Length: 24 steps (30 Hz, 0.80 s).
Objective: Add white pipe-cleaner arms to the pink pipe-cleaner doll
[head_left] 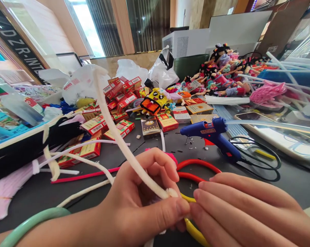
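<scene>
My left hand (pixel 144 202) pinches a white fuzzy chenille stem (pixel 119 137) between thumb and fingers. One long end rises up and to the left, and a small knotted bend (pixel 171 192) shows at the fingertips. The fingers of my right hand (pixel 237 206) lie close together, their tips against my left thumb. What they pinch, if anything, is hidden. Behind the hands are curved red handles (pixel 196 168) of a tool. Yellow curved pieces (pixel 194 233) show beneath the fingers; whether they belong to the same tool, I cannot tell.
A blue glue gun (pixel 209 132) lies behind my right hand, its cable coiled nearby. Red cigarette-style boxes (pixel 119 132) and a yellow-and-orange fuzzy figure (pixel 155 99) sit farther back. Fuzzy dolls (pixel 222 75) pile up at back right. Pink stems (pixel 8 195) lie left; a phone (pixel 275 137) lies right.
</scene>
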Available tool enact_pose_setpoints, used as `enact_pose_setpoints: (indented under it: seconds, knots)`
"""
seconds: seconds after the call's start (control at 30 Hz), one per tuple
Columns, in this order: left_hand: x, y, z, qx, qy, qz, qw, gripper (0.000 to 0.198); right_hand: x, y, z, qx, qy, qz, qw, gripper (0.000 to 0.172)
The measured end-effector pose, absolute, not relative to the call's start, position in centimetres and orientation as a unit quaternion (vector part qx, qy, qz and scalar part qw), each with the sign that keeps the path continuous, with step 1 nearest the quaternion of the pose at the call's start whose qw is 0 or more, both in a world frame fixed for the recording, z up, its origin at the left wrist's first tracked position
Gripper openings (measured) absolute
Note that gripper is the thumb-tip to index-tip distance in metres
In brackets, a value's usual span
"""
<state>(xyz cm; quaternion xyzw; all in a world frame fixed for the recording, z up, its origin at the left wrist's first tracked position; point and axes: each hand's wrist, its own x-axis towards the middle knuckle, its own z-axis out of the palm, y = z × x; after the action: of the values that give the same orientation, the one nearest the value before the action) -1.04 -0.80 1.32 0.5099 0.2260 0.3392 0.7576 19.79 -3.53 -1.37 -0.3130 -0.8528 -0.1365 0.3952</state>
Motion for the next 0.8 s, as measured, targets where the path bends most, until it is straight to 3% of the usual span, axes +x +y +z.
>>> enact_pose_setpoints:
  seconds: [0.17, 0.57, 0.67, 0.8]
  knots:
    - [-1.0, -0.7, 1.1, 0.505, 0.219, 0.342, 0.762, 0.015, 19.9, -3.5, -0.8, -0.243, -0.842, -0.228, 0.424, 0.026]
    - [-0.8, -0.6, 0.8, 0.542, 0.225, 0.393, 0.708, 0.022, 19.2, -3.2, -0.4, -0.258, -0.835, -0.221, 0.433, 0.044]
    - [-0.7, -0.8, 0.6, 0.546, 0.223, 0.41, 0.696, 0.021, 18.8, -3.3, 0.0, -0.286, -0.848, -0.185, 0.406, 0.047]
    - [-0.6, -1.1, 0.6, 0.568, 0.232, 0.435, 0.659, 0.02, 18.8, -3.6, 0.8, -0.362, -0.865, -0.053, 0.342, 0.03]
